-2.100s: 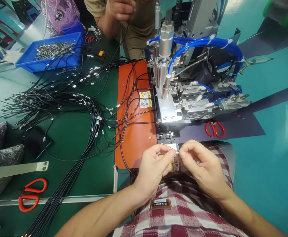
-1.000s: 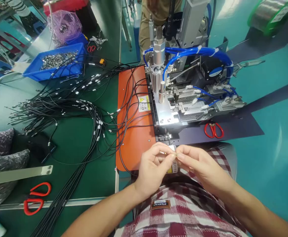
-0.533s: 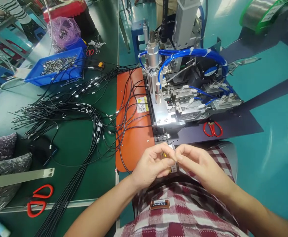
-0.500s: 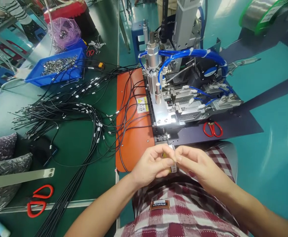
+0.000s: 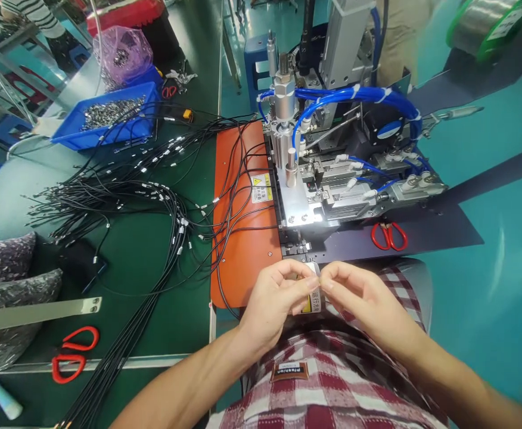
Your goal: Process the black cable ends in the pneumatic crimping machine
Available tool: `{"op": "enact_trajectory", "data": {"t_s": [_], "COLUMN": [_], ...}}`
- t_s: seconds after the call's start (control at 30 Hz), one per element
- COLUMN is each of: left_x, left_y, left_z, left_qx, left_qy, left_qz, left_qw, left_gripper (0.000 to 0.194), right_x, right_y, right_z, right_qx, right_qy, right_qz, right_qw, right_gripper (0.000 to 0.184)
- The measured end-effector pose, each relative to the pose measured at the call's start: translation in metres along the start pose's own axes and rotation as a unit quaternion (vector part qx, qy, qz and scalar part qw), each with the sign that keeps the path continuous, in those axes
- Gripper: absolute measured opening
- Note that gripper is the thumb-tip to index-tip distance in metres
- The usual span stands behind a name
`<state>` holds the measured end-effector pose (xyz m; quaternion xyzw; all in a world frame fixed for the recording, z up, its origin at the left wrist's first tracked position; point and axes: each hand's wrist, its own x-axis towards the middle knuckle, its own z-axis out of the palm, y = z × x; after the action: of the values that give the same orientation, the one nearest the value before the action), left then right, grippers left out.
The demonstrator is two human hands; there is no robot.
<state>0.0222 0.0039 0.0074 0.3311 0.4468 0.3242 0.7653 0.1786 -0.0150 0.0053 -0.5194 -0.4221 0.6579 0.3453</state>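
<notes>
My left hand and my right hand meet fingertip to fingertip over my lap, in front of the machine. Each is closed in a thumb-and-finger pinch. Whatever lies between the tips is too small and hidden to make out. Behind the fingers a white and yellow label shows in part. Just beyond my left hand is the machine's orange cover, with several black cables running over it from the left.
On the green table lie bundles of black cables and red-handled scissors. A blue tray holds small metal parts. More red-handled scissors lie right of the machine. A wire spool stands far right, and a person is at far left.
Both hands stay pinched together, with only slight shifts of the fingers. The whole view has shifted a little, so the surroundings sit slightly further right. Someone in tan clothing shows more behind the machine.
</notes>
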Motion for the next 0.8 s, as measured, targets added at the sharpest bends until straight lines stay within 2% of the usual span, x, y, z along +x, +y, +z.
{"op": "enact_trajectory", "data": {"t_s": [0.1,0.23,0.33,0.4,0.47,0.57,0.63,0.8], "left_x": [0.003,0.004,0.003,0.004,0.010,0.023,0.032,0.045], "left_y": [0.000,0.006,0.011,0.012,0.013,0.013,0.013,0.013], "left_z": [-0.003,-0.006,-0.009,-0.013,-0.018,-0.028,-0.035,-0.050], "left_qx": [-0.034,-0.015,0.052,0.139,0.263,0.438,0.510,0.597], "left_qy": [-0.026,-0.044,-0.035,-0.002,0.039,0.054,0.033,-0.041], "left_qz": [-0.034,-0.053,-0.038,0.008,0.116,0.284,0.324,0.341], "left_qw": [0.999,0.998,0.997,0.990,0.957,0.851,0.796,0.725], "left_gripper": [0.021,0.026,0.027,0.018,0.007,0.012,0.018,0.027], "right_x": [0.005,0.006,0.007,0.012,0.022,0.042,0.054,0.068], "right_y": [0.005,0.005,0.000,-0.003,-0.003,0.000,0.004,0.010], "right_z": [-0.003,-0.007,-0.013,-0.016,-0.019,-0.021,-0.023,-0.028], "right_qx": [0.029,0.015,-0.005,-0.018,-0.030,-0.041,-0.044,-0.053], "right_qy": [-0.041,-0.024,-0.007,-0.006,-0.006,0.009,0.018,0.019], "right_qz": [0.017,0.015,0.013,0.008,-0.004,-0.018,-0.017,-0.002], "right_qw": [0.999,0.999,1.000,1.000,1.000,0.999,0.999,0.998], "right_gripper": [0.034,0.035,0.032,0.031,0.031,0.031,0.030,0.029]}}
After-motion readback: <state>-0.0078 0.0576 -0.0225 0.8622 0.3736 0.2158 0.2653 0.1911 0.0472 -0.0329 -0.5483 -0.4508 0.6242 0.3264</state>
